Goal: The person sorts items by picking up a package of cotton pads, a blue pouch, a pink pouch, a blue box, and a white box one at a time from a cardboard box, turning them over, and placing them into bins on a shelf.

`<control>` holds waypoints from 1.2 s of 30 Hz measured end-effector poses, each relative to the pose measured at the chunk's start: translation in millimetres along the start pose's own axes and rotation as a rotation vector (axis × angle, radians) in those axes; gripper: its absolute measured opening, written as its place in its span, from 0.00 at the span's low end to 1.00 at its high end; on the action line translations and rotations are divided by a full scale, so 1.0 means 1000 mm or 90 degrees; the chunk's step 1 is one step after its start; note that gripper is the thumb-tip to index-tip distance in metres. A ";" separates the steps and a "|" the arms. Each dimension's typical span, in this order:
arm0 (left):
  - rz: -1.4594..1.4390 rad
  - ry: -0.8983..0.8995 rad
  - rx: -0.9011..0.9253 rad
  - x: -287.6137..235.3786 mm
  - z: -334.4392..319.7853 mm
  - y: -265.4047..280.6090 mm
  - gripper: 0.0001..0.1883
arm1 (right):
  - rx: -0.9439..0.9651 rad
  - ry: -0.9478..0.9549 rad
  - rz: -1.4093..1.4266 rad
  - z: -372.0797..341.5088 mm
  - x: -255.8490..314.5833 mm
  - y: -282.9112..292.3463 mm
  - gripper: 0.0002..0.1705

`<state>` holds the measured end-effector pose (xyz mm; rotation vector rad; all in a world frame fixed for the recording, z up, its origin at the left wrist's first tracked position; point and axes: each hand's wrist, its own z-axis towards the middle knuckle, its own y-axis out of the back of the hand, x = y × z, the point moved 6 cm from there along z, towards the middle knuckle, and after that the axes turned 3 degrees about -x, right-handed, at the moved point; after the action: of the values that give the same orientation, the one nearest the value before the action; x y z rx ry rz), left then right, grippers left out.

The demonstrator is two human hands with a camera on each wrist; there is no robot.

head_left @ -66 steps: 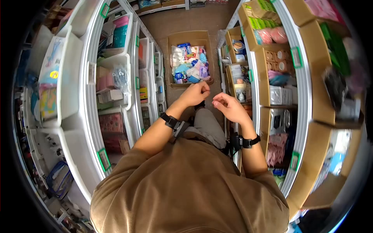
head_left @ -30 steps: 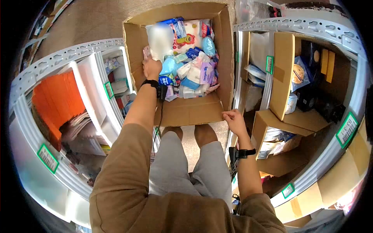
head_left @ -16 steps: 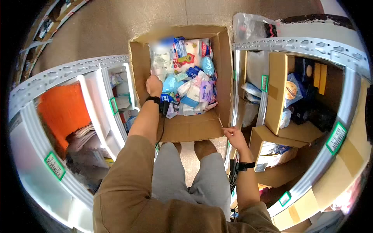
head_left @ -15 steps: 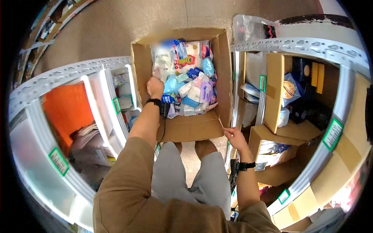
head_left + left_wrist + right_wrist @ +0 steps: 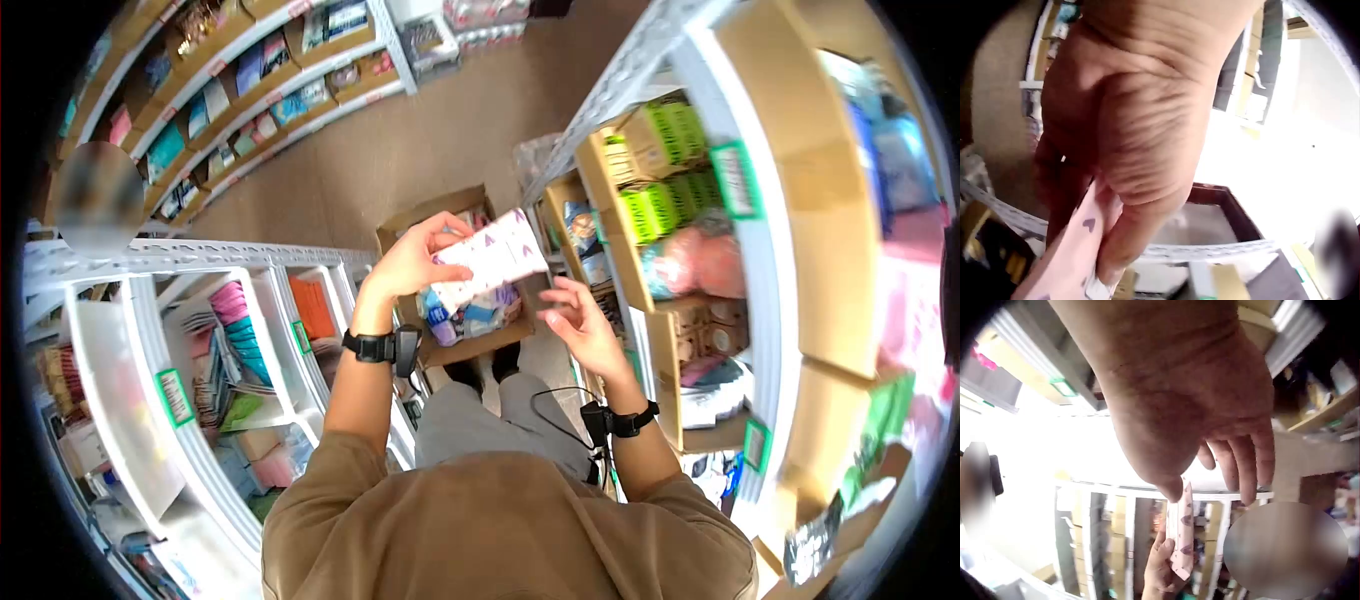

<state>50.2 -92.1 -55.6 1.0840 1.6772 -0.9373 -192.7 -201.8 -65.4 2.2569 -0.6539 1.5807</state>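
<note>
My left hand (image 5: 408, 262) pinches a pale pink packet (image 5: 492, 258) with small purple hearts, thumb on the near face and fingers behind it. The left wrist view shows the packet (image 5: 1075, 244) running out from between thumb and fingers. It is raised over a cardboard box (image 5: 478, 348) on the floor and covers part of the contents. Just right of the packet is my right hand (image 5: 588, 332), fingers loosely spread and holding nothing. The right wrist view shows those fingers (image 5: 1244, 465) apart, with the packet seen edge-on beyond them.
Shelving with white bins (image 5: 120, 390) lines the left side. Cardboard bins (image 5: 665, 345) of packaged goods fill the racks on the right. Another shelf row (image 5: 255, 110) stands at the far left, past the brown floor (image 5: 350, 150). A cable (image 5: 545, 400) hangs by my right wrist.
My left hand has come up out of the cardboard box with the pink packet. My right hand has left the box's near right corner and risen. The head view has turned and pulled back.
</note>
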 end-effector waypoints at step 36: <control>-0.065 -0.437 0.247 -0.171 -0.121 -0.228 0.22 | -0.442 0.285 -0.208 -0.296 0.206 -0.001 0.24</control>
<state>-161.7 -100.4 170.3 0.7819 1.0100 -1.5371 -369.7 -93.6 230.1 1.3689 -0.5550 1.3486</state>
